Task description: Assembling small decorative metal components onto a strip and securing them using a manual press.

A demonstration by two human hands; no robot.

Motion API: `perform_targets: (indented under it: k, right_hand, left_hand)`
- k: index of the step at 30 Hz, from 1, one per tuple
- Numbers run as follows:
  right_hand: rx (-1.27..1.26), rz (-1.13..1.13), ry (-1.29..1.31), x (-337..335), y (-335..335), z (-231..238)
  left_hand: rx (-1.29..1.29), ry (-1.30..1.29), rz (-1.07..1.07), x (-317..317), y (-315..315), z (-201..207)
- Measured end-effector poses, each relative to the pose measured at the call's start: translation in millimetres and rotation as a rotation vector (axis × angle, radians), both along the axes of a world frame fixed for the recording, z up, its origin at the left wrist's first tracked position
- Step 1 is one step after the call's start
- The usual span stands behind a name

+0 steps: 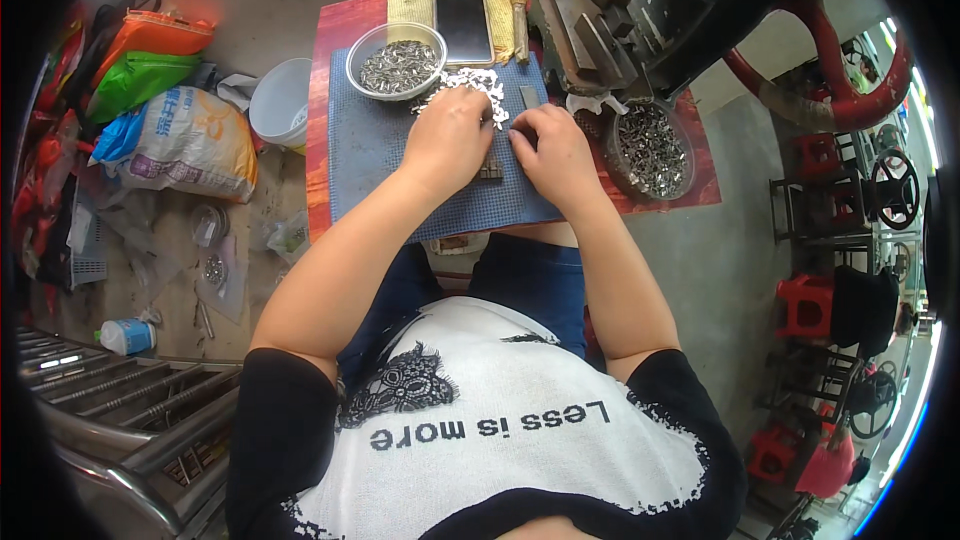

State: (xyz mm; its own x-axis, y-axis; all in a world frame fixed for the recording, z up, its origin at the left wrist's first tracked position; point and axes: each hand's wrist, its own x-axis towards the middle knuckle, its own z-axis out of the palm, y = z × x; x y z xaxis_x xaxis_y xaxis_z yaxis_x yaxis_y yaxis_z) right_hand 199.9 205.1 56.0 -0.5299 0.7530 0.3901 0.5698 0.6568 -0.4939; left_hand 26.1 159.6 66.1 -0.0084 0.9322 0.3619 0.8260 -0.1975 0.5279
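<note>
The person wore a top [540,365] filling the frame's lower middle, white in front with short black sleeves [285,430] and a black neckline [500,506]. Dark lettering [490,426] crossed its chest, with a black lacy motif [405,382] left of centre. Dark blue bottoms [525,275] showed beyond its hem.

The person's bare left forearm [345,250] slants toward one o'clock and the right forearm [622,270] toward eleven. The left hand [450,135], back uppermost, curls downward with its fingertips hidden; the right hand [556,152], near but apart at its three o'clock, bends thumb and forefinger toward ten.
</note>
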Motion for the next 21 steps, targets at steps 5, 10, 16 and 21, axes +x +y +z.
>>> perform_targets:
  k: [5, 10, 16, 21]
  right_hand:
    - [-0.055, 0.000, 0.042, 4.1, 1.7, 4.4]
    - [-0.077, 0.037, 0.010, 6.7, 4.6, 6.0]
    - [-0.067, 0.029, -0.024, 3.1, 5.7, 9.8]
    - [-0.042, 0.012, -0.052, 2.4, 2.3, 11.7]
  left_hand:
    - [-0.103, -0.354, 0.037, -19.4, -25.1, 19.4]
    - [-0.207, -0.440, 0.105, -47.6, -42.5, 9.7]
    - [-0.030, -0.066, 0.081, -64.9, -45.2, -6.2]
    - [-0.114, -0.027, 0.109, -66.4, -47.9, -5.0]
